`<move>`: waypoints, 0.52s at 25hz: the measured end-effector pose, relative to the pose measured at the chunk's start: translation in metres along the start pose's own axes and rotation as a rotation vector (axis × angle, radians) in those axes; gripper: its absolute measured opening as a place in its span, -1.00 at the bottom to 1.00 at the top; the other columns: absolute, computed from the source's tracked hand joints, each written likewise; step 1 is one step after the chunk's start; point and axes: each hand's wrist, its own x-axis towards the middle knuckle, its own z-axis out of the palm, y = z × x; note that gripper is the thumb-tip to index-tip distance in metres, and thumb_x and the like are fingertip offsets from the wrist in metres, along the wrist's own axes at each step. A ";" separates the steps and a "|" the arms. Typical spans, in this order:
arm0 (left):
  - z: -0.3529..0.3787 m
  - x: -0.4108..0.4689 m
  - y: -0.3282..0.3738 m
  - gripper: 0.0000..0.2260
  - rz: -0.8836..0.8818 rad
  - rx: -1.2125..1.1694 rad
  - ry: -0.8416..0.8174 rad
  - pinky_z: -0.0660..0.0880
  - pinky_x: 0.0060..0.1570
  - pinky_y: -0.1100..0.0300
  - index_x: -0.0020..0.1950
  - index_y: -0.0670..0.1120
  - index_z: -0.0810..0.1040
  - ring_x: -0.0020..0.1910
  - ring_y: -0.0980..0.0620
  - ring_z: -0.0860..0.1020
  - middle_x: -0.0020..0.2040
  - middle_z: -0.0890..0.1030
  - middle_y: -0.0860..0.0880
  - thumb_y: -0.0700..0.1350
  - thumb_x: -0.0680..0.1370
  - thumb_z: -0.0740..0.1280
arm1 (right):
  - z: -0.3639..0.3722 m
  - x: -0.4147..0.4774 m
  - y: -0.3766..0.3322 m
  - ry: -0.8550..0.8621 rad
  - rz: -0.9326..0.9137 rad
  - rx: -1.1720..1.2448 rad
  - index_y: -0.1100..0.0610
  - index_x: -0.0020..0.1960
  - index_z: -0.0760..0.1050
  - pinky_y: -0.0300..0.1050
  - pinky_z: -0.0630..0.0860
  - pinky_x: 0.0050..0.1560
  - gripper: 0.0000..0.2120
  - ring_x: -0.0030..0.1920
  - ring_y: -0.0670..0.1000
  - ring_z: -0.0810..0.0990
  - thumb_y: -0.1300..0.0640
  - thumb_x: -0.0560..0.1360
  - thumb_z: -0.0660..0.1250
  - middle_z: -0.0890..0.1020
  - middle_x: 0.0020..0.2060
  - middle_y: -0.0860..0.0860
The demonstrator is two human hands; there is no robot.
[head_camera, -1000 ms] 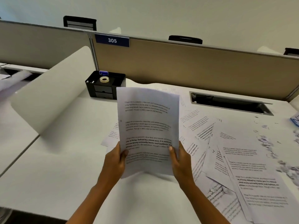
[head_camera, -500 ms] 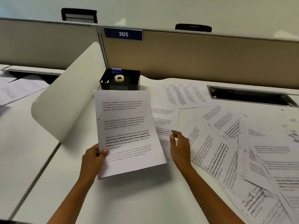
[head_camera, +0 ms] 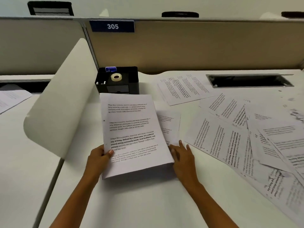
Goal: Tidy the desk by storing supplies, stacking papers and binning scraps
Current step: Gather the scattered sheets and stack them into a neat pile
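paper stack [head_camera: 131, 134] lengthwise away, slightly tilted

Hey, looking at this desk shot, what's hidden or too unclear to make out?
Head view only:
- Sheet under the held paper stack: mostly covered by the stack and the right hand.
- Loose pages at right: text motion-blurred, cut off by the frame edge.
- Desk organizer: contents besides the tape roll too small to tell.
- Paper scraps: blurred, cropped at right.

Head view (the only one), angled forward-down, close over desk [head_camera: 148, 203]
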 end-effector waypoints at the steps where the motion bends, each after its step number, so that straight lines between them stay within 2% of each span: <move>1: 0.003 0.004 0.001 -0.81 0.000 0.004 -0.041 0.52 0.03 -0.04 0.16 -0.16 0.53 -0.04 -0.16 0.59 0.11 0.61 -0.14 -0.20 0.55 0.29 | -0.003 -0.003 -0.004 0.045 0.093 0.122 0.11 0.14 0.55 -0.05 0.27 0.37 -0.77 0.38 0.16 0.35 0.16 0.59 0.16 0.52 0.26 0.10; 3: 0.009 0.012 0.008 -0.85 0.025 0.025 -0.111 0.52 0.03 -0.02 0.11 -0.12 0.54 -0.05 -0.14 0.59 0.10 0.62 -0.14 -0.20 0.55 0.28 | -0.005 -0.005 -0.011 0.122 0.195 0.245 0.10 -0.02 0.55 -0.09 0.51 0.09 -0.70 0.08 0.11 0.57 0.02 0.61 0.07 0.63 -0.06 0.05; 5: 0.014 0.019 0.019 -0.84 0.053 0.050 -0.161 0.50 0.04 0.01 0.12 -0.10 0.53 -0.04 -0.11 0.58 0.11 0.62 -0.12 -0.20 0.57 0.25 | -0.008 -0.002 -0.017 0.118 0.266 0.165 0.07 -0.26 0.48 0.07 0.55 -0.10 -0.45 -0.15 0.10 0.58 -0.25 0.55 -0.10 0.59 -0.30 0.01; 6: 0.016 0.023 0.023 -0.83 0.071 0.070 -0.185 0.48 0.04 0.02 0.14 -0.10 0.52 -0.03 -0.10 0.57 0.12 0.61 -0.11 -0.20 0.58 0.23 | -0.009 0.001 -0.020 0.093 0.307 0.100 0.05 -0.37 0.41 0.07 0.54 -0.17 -0.40 -0.23 0.10 0.56 -0.31 0.52 -0.15 0.56 -0.38 0.02; 8: 0.020 0.025 0.028 -0.80 0.123 0.177 -0.186 0.44 -0.02 0.08 0.17 -0.10 0.51 -0.04 -0.08 0.54 0.13 0.59 -0.09 -0.19 0.59 0.20 | -0.011 0.005 -0.029 0.030 0.391 0.041 0.07 -0.46 0.32 -0.01 0.47 -0.24 -0.43 -0.35 0.05 0.50 -0.22 0.57 -0.10 0.48 -0.48 0.02; 10: 0.026 0.020 0.027 -0.79 0.208 0.388 -0.102 0.44 -0.06 0.09 0.19 -0.10 0.49 -0.02 -0.10 0.53 0.15 0.57 -0.10 -0.15 0.58 0.20 | -0.013 0.009 -0.037 -0.016 0.420 -0.043 0.12 -0.42 0.39 0.01 0.50 -0.09 -0.46 -0.32 0.02 0.50 -0.14 0.60 -0.03 0.49 -0.45 0.02; 11: 0.030 0.014 0.025 -0.78 0.248 0.524 -0.049 0.46 -0.04 0.06 0.20 -0.10 0.47 0.02 -0.12 0.51 0.17 0.53 -0.12 -0.11 0.57 0.22 | -0.011 0.011 -0.038 -0.039 0.434 -0.088 0.15 -0.30 0.49 0.04 0.50 0.06 -0.49 -0.19 0.05 0.56 -0.14 0.59 0.00 0.57 -0.33 0.06; 12: 0.035 0.008 0.023 -0.73 0.277 0.647 -0.002 0.45 0.02 0.02 0.22 -0.12 0.44 0.09 -0.15 0.48 0.21 0.48 -0.14 -0.06 0.55 0.26 | -0.010 0.012 -0.039 -0.051 0.446 -0.123 0.17 -0.08 0.56 0.05 0.45 0.19 -0.54 0.00 0.09 0.57 -0.14 0.58 0.04 0.62 -0.12 0.10; 13: 0.042 0.004 0.020 -0.65 0.285 0.720 0.031 0.41 0.09 -0.01 0.25 -0.14 0.41 0.16 -0.19 0.42 0.26 0.41 -0.17 -0.04 0.52 0.31 | -0.008 0.012 -0.043 -0.074 0.461 -0.143 0.18 0.15 0.51 0.03 0.39 0.26 -0.55 0.15 0.12 0.52 -0.14 0.57 0.09 0.59 0.08 0.12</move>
